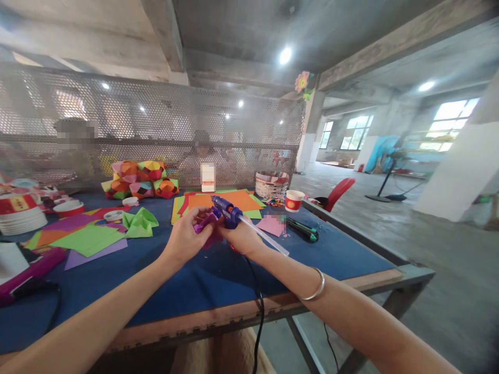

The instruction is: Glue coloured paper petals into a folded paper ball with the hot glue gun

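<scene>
In the head view my left hand pinches a folded piece of purple paper above the middle of the table. My right hand is wrapped round a blue glue gun. A clear glue stick juts from the gun's back end, and its black cord hangs over the table's front edge. The gun's nozzle points left, close to the purple paper. Whether the nozzle touches it, I cannot tell. Behind both hands lie stacked sheets of orange, red and green paper.
Green-handled cutter, pink paper, paper cup and woven basket stand or lie to the right. On the left are folded green paper, coloured sheets and paper balls. A mesh screen rises behind, with people beyond.
</scene>
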The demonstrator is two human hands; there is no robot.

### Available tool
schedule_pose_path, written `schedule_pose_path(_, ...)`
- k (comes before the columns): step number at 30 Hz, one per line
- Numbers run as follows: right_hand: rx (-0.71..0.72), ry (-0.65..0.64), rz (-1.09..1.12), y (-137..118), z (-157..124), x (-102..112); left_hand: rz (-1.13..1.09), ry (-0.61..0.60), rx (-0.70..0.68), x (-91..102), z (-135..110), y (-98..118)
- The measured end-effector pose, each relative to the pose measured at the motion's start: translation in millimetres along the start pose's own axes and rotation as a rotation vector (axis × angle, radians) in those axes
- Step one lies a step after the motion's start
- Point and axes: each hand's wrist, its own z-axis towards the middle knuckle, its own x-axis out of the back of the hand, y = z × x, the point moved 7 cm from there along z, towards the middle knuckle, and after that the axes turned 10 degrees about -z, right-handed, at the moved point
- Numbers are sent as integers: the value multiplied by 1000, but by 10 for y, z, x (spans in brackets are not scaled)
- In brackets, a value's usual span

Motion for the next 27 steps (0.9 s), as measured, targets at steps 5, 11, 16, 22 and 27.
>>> schedule_pose_path(5,16,-66,-3,-24,-19,-30,97,-29,37,18,35,-100)
schedule_pose_path(11,-13,-70,136,-44,-2,-51,37,66,107,93,48,-203)
schedule_pose_path(16,-47,-36,223,18,14,-51,-86,-11,171,23,51,-269)
schedule_pose_path(22,-54,1,219,82,39,-33,-52,-49,142,-4,47,-238)
schedule_pose_path(27,-11,18,116,-39,-16,28,-175,-49,199,-32,21,-202)
